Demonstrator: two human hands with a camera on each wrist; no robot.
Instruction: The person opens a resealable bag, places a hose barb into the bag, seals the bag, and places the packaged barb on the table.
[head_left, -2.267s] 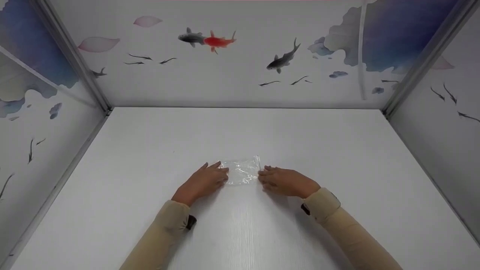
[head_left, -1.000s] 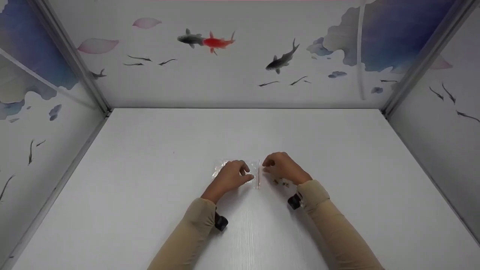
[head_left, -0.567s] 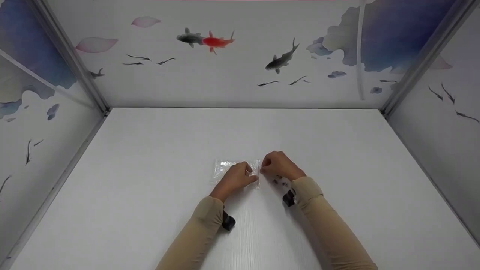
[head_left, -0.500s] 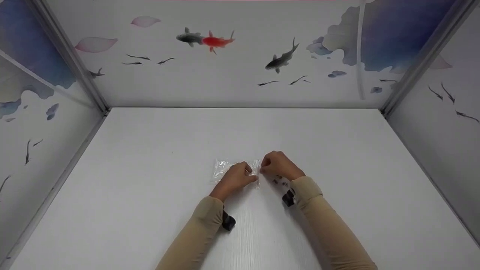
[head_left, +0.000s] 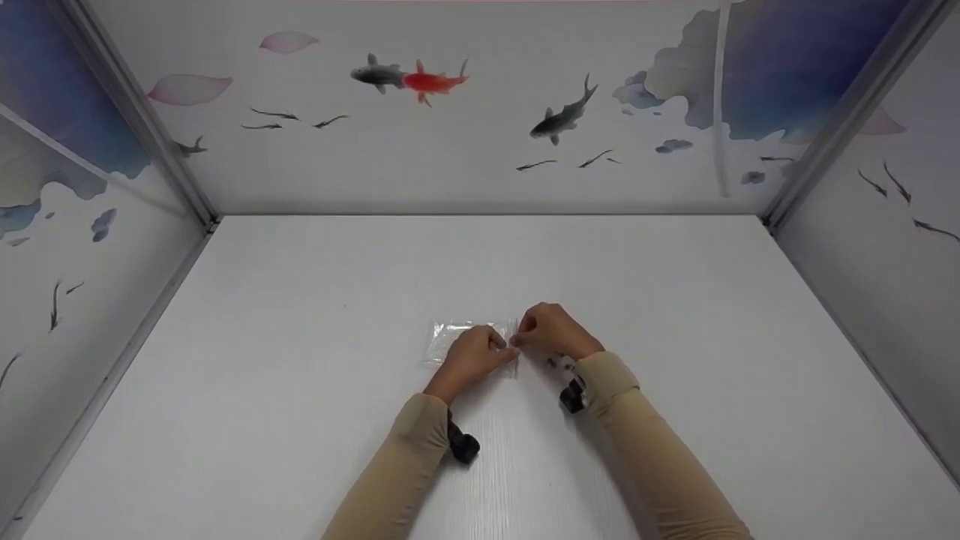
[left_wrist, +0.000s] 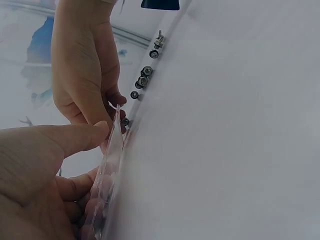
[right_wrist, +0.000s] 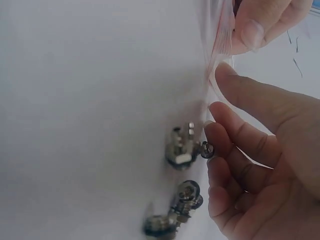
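Observation:
A clear zip-seal bag [head_left: 442,341] with a red seal line lies at the middle of the table. My left hand [head_left: 472,356] pinches it near the mouth, its thumb flat against the film in the left wrist view. At the mouth end, the thumb and index finger of my right hand [head_left: 556,331] pinch the bag's edge. Below that hand, several small metal threaded parts [right_wrist: 181,150] with nuts lie scattered on the table; in the head view the right hand and wrist partly cover them. Whether the bag's mouth is parted is hard to tell.
The white tabletop [head_left: 337,262] is bounded by printed panels, with a back wall [head_left: 480,165] along its far edge and side walls left and right. Both wrists carry small black devices, such as the one at the left cuff [head_left: 465,448].
My hands have moved from the bag's two ends to its mouth, with the left over the bag and the right curling in. The metal parts have come into view by the right wrist.

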